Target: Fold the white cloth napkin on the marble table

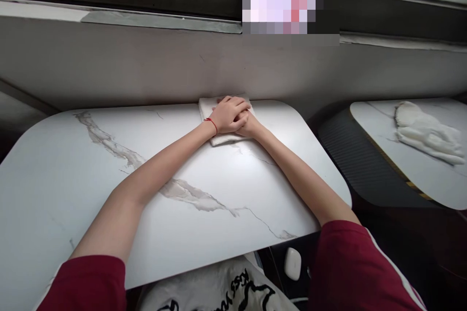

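Observation:
A folded white cloth (222,139) lies against the far edge of the white marbled table (233,170). My right hand (250,126) rests on the cloth, its fingers mostly covered, with a few fingertips showing flat past the other hand. On top of it lies my left hand (229,112), palm down and fingers stretched out, with a red string bracelet (212,124) at the wrist. Both arms reach straight forward across the tabletop.
A grey wall (146,68) runs along the table's far edge below a dark window frame. To the right, a crumpled white cloth (425,131) lies on a second marbled table (379,116). A small white case (292,264) sits below the near edge.

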`<state>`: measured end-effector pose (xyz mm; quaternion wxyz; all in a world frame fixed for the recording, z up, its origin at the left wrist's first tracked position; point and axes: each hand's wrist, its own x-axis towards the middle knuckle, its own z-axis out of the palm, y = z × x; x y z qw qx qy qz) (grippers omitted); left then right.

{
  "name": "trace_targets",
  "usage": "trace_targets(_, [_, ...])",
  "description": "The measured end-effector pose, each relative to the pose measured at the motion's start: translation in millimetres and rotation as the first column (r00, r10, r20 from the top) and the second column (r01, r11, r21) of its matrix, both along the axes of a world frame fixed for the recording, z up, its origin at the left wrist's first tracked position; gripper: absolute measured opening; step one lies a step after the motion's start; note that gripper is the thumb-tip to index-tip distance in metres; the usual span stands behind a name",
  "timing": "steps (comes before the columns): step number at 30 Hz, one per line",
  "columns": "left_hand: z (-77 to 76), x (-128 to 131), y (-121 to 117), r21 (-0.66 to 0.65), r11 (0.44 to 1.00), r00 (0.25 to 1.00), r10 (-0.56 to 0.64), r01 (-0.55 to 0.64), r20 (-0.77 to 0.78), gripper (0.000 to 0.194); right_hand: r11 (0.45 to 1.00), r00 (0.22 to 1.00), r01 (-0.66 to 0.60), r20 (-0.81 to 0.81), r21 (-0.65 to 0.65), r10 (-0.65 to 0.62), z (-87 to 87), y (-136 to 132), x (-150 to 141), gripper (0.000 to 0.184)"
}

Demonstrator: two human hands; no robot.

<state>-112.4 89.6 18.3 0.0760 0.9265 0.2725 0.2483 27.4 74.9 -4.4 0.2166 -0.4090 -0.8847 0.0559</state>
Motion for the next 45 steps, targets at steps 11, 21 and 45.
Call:
trace_targets(11, [0.5, -3.6, -1.8, -0.056, 0.848, 0.848, 0.529, -0.527, 0.027, 0.025, 0.999, 1.000, -0.026, -0.002, 0.042, 0.026, -1.0, 0.2, -0.4, 0.050])
trace_targets(21, [1.7, -9.2, -8.8, -0.016, 0.886, 0.885, 0.461, -0.463, -0.059, 0.031, 0.998, 0.998, 0.010, 0.064, 0.056, -0.013, 1.8, -15.3, -3.5, 0.053])
trace_targets(45, [-10.1, 43.5, -160.7, 0.022, 0.994, 0.988, -0.103, 0.106, -0.114, 0.062, 0.976, 0.986, 0.140, 0.070, 0.168, -0.153, -3.3, -232.3, 75.5, 0.062])
